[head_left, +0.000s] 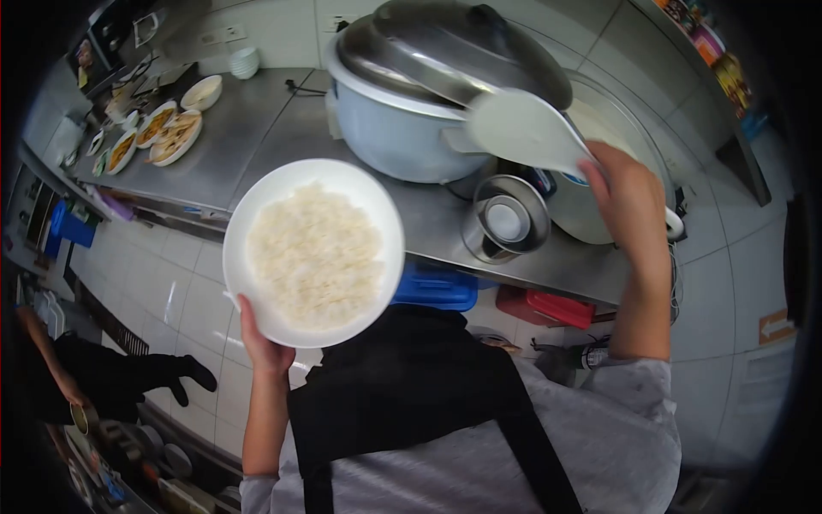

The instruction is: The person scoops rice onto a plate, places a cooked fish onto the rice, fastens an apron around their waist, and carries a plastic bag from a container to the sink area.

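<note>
My left hand [264, 343] is closed on the lower left rim of a white bowl [392, 244]. White rice [315, 257] lies spread over the inside of this bowl. My right hand [629, 193] grips the handle of a white rice paddle [522, 133], raised in front of a large rice cooker [390, 133]. The cooker's metal lid [479, 51] sits tilted on top. Below the paddle, a metal container [538, 224] on the counter holds a smaller metal cup with a white round thing in it.
A steel counter [257, 120] runs along the wall. Several dishes of food [175, 137] and a stack of white bowls [244, 62] stand at its left. A large round pan [638, 120] is behind my right hand. Another person [111, 368] stands at the lower left.
</note>
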Action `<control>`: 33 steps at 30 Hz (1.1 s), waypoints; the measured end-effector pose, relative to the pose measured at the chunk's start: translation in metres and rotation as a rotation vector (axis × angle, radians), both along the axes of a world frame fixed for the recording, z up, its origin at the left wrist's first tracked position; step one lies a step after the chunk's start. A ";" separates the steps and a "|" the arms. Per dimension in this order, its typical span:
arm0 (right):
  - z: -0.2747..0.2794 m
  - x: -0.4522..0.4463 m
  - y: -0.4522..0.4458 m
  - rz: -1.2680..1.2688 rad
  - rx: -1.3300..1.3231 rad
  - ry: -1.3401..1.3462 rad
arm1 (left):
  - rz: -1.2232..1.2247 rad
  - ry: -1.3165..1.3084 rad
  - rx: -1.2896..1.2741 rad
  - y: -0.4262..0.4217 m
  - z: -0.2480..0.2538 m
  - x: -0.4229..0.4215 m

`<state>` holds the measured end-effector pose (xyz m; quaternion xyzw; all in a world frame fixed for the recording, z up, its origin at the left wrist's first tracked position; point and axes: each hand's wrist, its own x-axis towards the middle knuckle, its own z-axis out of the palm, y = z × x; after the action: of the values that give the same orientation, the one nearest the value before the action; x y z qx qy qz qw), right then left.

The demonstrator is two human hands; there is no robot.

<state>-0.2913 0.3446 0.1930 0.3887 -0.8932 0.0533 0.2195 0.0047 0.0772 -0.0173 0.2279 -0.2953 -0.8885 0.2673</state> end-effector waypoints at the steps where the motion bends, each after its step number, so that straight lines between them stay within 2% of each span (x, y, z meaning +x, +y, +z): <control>1: -0.005 -0.011 0.027 -0.110 0.159 0.040 | 0.044 -0.037 0.016 0.007 -0.001 0.003; 2: -0.022 -0.024 0.048 -0.204 0.307 0.085 | 0.104 -0.072 0.023 0.010 -0.002 0.006; 4: -0.076 -0.051 0.068 -0.233 0.517 0.029 | 0.176 -0.088 0.064 0.014 -0.009 0.013; 6: -0.143 -0.080 0.062 -0.231 0.627 0.019 | 0.260 -0.087 0.054 0.015 -0.024 0.010; 8: -0.200 -0.109 0.067 0.064 0.511 0.034 | 0.364 -0.091 0.069 0.026 -0.032 0.009; 10: -0.239 -0.136 0.075 0.282 0.500 -0.114 | 0.475 -0.093 0.076 0.038 -0.034 0.009; 12: -0.225 -0.153 0.075 0.410 0.508 -0.211 | 0.556 -0.110 0.048 0.054 -0.033 0.002; 13: -0.207 -0.164 0.065 0.483 0.431 -0.317 | 0.625 -0.113 0.047 0.060 -0.031 0.000; 14: -0.181 -0.176 0.059 0.548 0.361 -0.429 | 0.657 -0.125 0.046 0.069 -0.027 -0.002; 16: -0.106 -0.193 0.025 0.487 0.046 -0.740 | 0.707 -0.151 0.045 0.087 -0.024 -0.010; 17: -0.091 -0.227 0.010 0.448 -0.111 -0.653 | 0.751 -0.170 0.039 0.092 -0.024 -0.013; 18: -0.067 -0.256 -0.016 0.291 -0.168 -0.614 | 0.787 -0.185 0.030 0.095 -0.025 -0.017; 19: -0.067 -0.308 -0.050 0.455 -0.313 -0.428 | 0.799 -0.174 0.006 0.092 -0.027 -0.022; 20: -0.060 -0.335 -0.081 0.477 -0.291 -0.227 | 0.827 -0.169 0.004 0.098 -0.030 -0.025; 21: -0.082 -0.397 -0.114 0.411 -0.195 0.075 | 0.856 -0.157 -0.012 0.101 -0.034 -0.024; 23: -0.094 -0.443 -0.163 0.355 0.072 -0.366 | 0.891 -0.146 -0.026 0.113 -0.038 -0.021; 27: -0.076 -0.415 -0.171 0.258 0.195 -0.171 | 0.930 -0.158 0.026 0.161 -0.054 0.011; 29: -0.077 -0.419 -0.176 0.107 0.126 -0.456 | 0.923 -0.165 0.049 0.177 -0.062 0.016; 31: -0.095 -0.455 -0.188 0.106 0.207 -0.275 | 0.938 -0.190 0.076 0.186 -0.072 0.019; 33: -0.081 -0.444 -0.183 0.155 0.162 -0.336 | 0.919 -0.188 0.075 0.190 -0.077 0.015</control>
<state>-0.7353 0.1617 0.1121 0.4586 -0.8860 0.0619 0.0307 0.0196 0.2674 -0.0944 0.4238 -0.1545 -0.6638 0.5966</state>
